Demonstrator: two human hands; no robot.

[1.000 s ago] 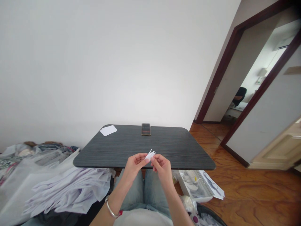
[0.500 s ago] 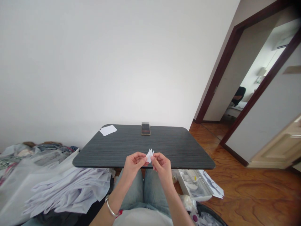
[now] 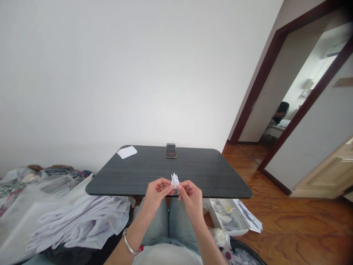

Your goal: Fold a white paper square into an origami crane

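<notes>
A small folded white paper (image 3: 175, 180) with several upright points is pinched between my two hands, just above the near edge of the dark table (image 3: 143, 169). My left hand (image 3: 160, 188) grips its left lower side between thumb and fingers. On the other side, my right hand (image 3: 190, 191) holds the right lower corner, also between thumb and fingers. The fingertips cover the paper's lower corners, and its finer folds are too small to make out.
White paper sheets (image 3: 127, 152) lie at the table's far left corner. A phone (image 3: 171, 151) stands at the back middle by the wall. Left of the table are piled white cloth (image 3: 82, 221) and plastic bags. An open white box (image 3: 228, 219) sits below the right edge.
The folded paper has turned slightly between my fingers, its points now closer together and more upright. My right hand has shifted a little to the right.
</notes>
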